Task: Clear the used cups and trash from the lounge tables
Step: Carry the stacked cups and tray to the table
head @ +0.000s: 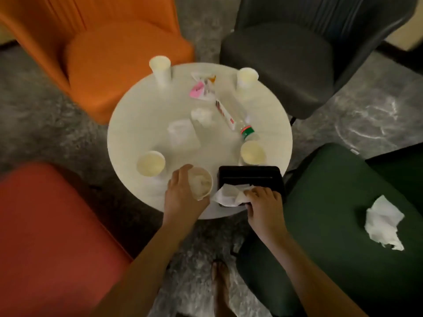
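The used cup [201, 183] stands at the table's [137, 124] near edge, the left hand [180, 193] wrapping its fingers round it; keep it upright. Just beside it, the right hand [263, 202] curls its fingers onto a crumpled napkin [229, 195] on the black tray [251, 177]: lift it clear and tuck it into the cup.

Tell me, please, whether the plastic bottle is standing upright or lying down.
Lying down: the plastic bottle rests lengthwise on the white round table, its green cap pointing toward the green chair.
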Action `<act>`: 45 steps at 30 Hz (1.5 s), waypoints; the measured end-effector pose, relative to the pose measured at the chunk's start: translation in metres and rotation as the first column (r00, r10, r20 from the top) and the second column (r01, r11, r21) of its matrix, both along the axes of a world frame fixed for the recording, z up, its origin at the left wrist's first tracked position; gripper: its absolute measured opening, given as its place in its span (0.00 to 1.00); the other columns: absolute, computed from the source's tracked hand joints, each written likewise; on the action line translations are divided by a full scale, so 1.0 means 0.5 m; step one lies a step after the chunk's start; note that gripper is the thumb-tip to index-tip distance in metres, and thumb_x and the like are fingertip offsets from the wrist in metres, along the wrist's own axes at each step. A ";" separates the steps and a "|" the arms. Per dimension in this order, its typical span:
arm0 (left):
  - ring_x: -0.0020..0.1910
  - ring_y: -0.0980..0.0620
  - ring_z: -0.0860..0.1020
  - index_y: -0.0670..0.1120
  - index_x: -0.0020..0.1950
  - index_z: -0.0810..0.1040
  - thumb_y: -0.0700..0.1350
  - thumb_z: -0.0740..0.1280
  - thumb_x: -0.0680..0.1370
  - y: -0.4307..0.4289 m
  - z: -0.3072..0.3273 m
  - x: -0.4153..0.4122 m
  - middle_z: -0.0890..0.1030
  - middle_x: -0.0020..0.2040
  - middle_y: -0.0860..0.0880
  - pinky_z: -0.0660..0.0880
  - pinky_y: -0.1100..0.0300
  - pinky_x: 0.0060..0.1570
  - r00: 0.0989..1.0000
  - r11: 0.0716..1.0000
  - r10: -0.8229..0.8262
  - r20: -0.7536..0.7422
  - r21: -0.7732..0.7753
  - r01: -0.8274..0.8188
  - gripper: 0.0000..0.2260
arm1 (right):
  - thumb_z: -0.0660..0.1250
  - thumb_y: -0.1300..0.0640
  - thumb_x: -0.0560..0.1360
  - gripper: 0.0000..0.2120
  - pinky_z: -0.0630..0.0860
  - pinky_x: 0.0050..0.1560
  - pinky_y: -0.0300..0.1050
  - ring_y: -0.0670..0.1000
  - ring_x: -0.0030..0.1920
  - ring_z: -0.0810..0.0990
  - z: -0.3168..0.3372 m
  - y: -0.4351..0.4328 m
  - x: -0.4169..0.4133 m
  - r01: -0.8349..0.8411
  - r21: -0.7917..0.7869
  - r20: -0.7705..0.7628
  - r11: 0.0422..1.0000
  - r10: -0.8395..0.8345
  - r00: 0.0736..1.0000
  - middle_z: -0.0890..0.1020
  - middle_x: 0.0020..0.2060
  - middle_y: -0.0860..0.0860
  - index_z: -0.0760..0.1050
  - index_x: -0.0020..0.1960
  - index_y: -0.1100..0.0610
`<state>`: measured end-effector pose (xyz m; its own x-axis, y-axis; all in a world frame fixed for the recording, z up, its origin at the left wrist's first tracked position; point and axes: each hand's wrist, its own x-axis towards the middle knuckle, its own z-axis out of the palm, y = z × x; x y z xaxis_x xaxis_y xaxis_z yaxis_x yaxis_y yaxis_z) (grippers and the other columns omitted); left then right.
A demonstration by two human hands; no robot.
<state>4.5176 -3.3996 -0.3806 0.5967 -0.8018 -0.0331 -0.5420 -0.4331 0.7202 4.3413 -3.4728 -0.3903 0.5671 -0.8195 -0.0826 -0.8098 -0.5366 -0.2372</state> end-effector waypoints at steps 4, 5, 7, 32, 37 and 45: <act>0.57 0.44 0.73 0.45 0.65 0.67 0.44 0.77 0.64 -0.027 -0.044 -0.013 0.72 0.60 0.44 0.71 0.56 0.50 0.999 0.999 0.037 0.017 0.022 -0.038 0.33 | 0.75 0.65 0.64 0.14 0.74 0.51 0.56 0.59 0.51 0.79 -0.054 -0.021 -0.001 -0.025 0.006 0.039 1.000 0.025 0.999 0.82 0.46 0.56 0.79 0.49 0.58; 0.57 0.44 0.72 0.45 0.65 0.67 0.45 0.77 0.64 -0.033 -0.048 -0.015 0.72 0.61 0.44 0.70 0.57 0.49 0.999 0.998 0.049 0.013 0.026 -0.049 0.33 | 0.75 0.65 0.64 0.14 0.74 0.51 0.56 0.59 0.51 0.79 -0.063 -0.024 -0.002 -0.032 0.007 0.044 0.999 0.031 0.999 0.82 0.46 0.57 0.79 0.49 0.58; 0.57 0.44 0.72 0.45 0.65 0.67 0.45 0.76 0.64 -0.040 -0.052 -0.015 0.72 0.60 0.44 0.69 0.57 0.48 0.997 0.997 0.071 0.019 0.025 -0.072 0.33 | 0.75 0.66 0.63 0.15 0.75 0.49 0.58 0.60 0.50 0.80 -0.077 -0.027 -0.002 -0.045 -0.002 0.059 0.999 0.045 0.997 0.82 0.45 0.57 0.79 0.48 0.58; 0.65 0.40 0.68 0.42 0.71 0.62 0.49 0.73 0.68 0.263 0.148 -0.022 0.69 0.66 0.40 0.70 0.39 0.57 0.972 0.972 0.040 0.230 -0.233 0.015 0.36 | 0.63 0.52 0.68 0.20 0.60 0.55 0.44 0.51 0.56 0.69 0.094 0.240 0.023 -0.051 -0.236 0.416 0.970 0.149 0.897 0.77 0.53 0.53 0.71 0.59 0.55; 0.64 0.42 0.68 0.47 0.72 0.61 0.49 0.72 0.69 0.503 0.150 -0.055 0.69 0.65 0.43 0.68 0.42 0.60 0.974 0.976 0.045 0.222 -0.216 0.004 0.34 | 0.64 0.54 0.69 0.20 0.62 0.55 0.47 0.52 0.56 0.71 0.101 0.471 -0.014 -0.019 -0.167 0.452 0.986 0.093 0.887 0.77 0.54 0.53 0.71 0.61 0.56; 0.63 0.43 0.70 0.46 0.70 0.65 0.46 0.74 0.67 0.730 0.067 -0.162 0.72 0.64 0.43 0.67 0.47 0.59 0.993 0.997 0.003 0.122 -0.074 0.006 0.33 | 0.67 0.55 0.70 0.21 0.68 0.56 0.50 0.55 0.55 0.74 0.032 0.698 -0.118 -0.080 -0.033 0.315 0.996 0.086 0.945 0.77 0.54 0.53 0.70 0.62 0.57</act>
<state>4.4367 -3.0348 -0.3471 0.5914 -0.8002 0.0991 -0.6283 -0.3803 0.6787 4.2825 -3.1238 -0.3743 0.6275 -0.7682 0.1271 -0.6479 -0.6056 -0.4621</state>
